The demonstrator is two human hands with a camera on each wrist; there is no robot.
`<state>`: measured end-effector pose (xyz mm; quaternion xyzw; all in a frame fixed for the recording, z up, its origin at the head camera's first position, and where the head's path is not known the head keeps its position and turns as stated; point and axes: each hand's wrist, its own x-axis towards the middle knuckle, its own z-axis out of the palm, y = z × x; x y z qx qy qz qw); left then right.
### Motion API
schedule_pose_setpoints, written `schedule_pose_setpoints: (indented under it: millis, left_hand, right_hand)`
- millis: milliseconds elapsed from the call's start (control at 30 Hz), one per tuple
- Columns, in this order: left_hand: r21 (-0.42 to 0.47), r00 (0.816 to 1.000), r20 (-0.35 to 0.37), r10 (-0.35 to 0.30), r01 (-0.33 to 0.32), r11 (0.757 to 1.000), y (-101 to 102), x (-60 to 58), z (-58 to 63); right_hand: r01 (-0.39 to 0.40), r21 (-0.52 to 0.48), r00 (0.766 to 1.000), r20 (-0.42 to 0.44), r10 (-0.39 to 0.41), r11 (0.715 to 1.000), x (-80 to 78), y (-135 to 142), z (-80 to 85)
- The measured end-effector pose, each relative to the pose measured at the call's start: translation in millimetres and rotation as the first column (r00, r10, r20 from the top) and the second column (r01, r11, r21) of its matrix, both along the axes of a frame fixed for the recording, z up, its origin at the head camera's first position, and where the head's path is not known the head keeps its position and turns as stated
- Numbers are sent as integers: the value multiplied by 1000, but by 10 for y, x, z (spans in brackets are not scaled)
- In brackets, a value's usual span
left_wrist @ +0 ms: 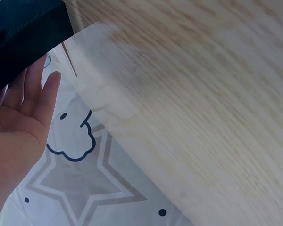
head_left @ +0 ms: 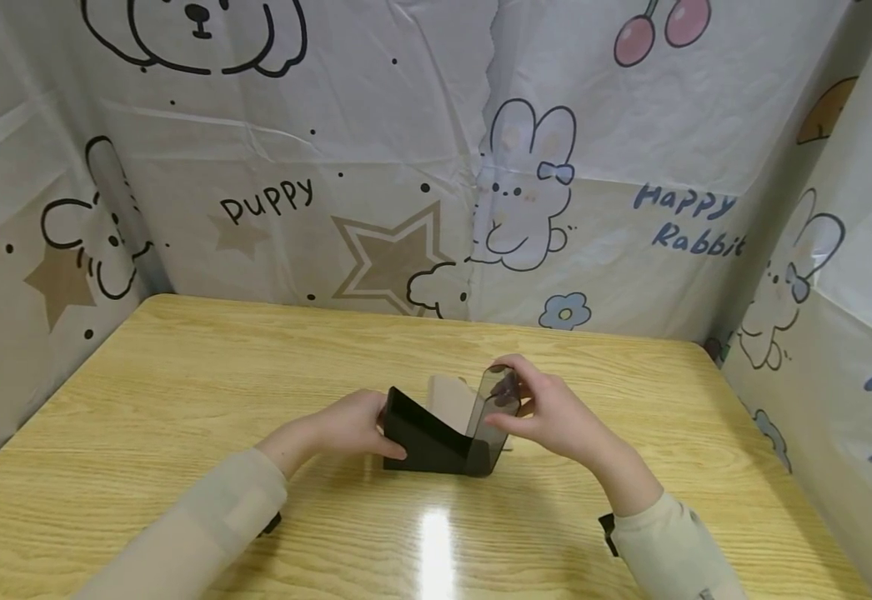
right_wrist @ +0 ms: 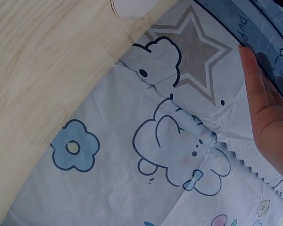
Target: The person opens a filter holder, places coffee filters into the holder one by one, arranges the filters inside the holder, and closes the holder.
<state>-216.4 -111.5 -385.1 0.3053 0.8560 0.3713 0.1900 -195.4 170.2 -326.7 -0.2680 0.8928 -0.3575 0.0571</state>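
Observation:
A black box (head_left: 428, 442) with a see-through smoky lid (head_left: 492, 408) is between the two hands, over the middle of the table. Its lid stands swung up on the right side, joined to the base at the lower right corner. My left hand (head_left: 349, 425) grips the left end of the black base, thumb on the near side. The right hand (head_left: 552, 408) holds the lid, fingers at its top edge and thumb on its near side. In the left wrist view, fingers reach under the dark base (left_wrist: 28, 33). The right wrist view shows the smoky lid (right_wrist: 259, 28) beside the fingers.
Behind the box lies a flat beige piece (head_left: 451, 398), partly hidden by it. The wooden table (head_left: 218, 367) is bounded at its back and sides by hanging cloth (head_left: 376, 167) printed with cartoon animals. A bright light reflection shows near the table's front.

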Motion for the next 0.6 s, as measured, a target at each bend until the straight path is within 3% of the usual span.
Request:
schedule_pose_setpoints:
  millis: [267,600]
  left_hand:
    - [-26,999,-6,49,-49,998,-29,5,16]
    - [-40,999,-11,37,-37,998,-92,-34,-5]
  right_hand:
    - [-1,-25,1000,16,2,1000,-21,6,-24]
    - [12,-40,998,57,-10,999,-34,49,-34]
